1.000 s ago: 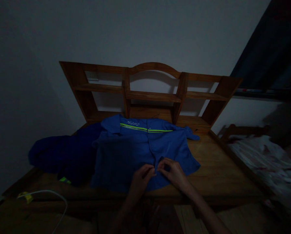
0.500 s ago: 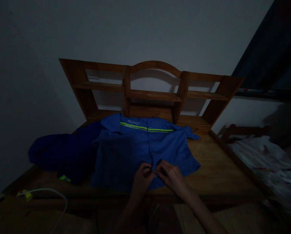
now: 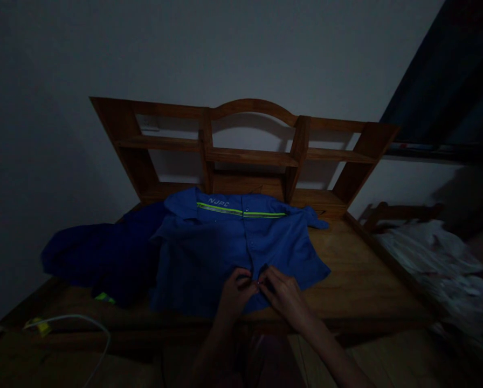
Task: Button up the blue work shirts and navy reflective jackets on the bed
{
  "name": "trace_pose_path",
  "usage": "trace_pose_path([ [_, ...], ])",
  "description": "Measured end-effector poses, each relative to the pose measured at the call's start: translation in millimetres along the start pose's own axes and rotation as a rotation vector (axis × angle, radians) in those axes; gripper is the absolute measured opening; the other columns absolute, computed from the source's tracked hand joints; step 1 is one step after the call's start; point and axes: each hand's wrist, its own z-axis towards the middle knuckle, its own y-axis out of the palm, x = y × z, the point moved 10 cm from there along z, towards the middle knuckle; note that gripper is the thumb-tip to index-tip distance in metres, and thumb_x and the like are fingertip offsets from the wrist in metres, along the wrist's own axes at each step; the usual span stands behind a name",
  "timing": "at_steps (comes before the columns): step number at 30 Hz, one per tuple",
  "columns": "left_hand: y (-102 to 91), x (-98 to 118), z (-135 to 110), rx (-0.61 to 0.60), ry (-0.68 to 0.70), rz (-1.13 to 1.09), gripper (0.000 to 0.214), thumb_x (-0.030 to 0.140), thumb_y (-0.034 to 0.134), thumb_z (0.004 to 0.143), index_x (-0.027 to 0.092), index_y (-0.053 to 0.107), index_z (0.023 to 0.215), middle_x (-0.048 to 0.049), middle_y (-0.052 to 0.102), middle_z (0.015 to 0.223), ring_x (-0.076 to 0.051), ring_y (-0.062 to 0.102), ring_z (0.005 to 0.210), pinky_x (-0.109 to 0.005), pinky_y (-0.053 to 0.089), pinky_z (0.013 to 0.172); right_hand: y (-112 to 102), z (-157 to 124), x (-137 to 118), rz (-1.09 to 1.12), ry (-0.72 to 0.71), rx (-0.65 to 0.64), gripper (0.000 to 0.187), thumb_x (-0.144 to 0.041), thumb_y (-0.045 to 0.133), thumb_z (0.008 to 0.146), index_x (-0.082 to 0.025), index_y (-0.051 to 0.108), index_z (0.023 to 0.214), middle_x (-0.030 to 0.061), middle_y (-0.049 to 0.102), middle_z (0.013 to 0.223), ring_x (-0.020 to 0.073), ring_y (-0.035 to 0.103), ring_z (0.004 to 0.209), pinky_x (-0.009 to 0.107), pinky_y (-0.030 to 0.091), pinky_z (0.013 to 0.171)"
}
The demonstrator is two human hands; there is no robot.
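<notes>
A blue work shirt (image 3: 225,242) with a yellow-green stripe across the chest lies flat on a wooden desk (image 3: 366,280). My left hand (image 3: 235,293) and my right hand (image 3: 284,293) meet at the shirt's front opening near its lower hem. Both pinch the fabric edges together with closed fingers. The room is dim, so what lies between the fingertips is hard to make out.
A darker blue garment (image 3: 99,258) lies bunched to the left of the shirt. A wooden shelf unit (image 3: 249,156) stands at the back of the desk. A white cable (image 3: 75,320) curls at lower left. Pale bedding (image 3: 431,258) lies at the right.
Both hands stay pinched at the shirt's front and have shifted slightly toward each other. The view has moved a little to the right.
</notes>
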Motion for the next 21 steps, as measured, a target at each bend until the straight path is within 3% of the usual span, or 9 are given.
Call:
trace_pose_path([
  [21,-0.3,5.0,-2.5,-0.058,-0.036,0.005,0.029,0.018,0.066,0.065,0.016,0.048,0.088,-0.0027,0.066,0.075,-0.017,0.064,0.076,-0.031,0.052,0.074,3.5,0.0,18.7,0.149,0.061,0.067,0.005,-0.017,0.059,0.085,-0.020,0.058,0.088,-0.0007,0.056,0.082,0.0125,0.055,0.075,0.022,0.042,0.069],
])
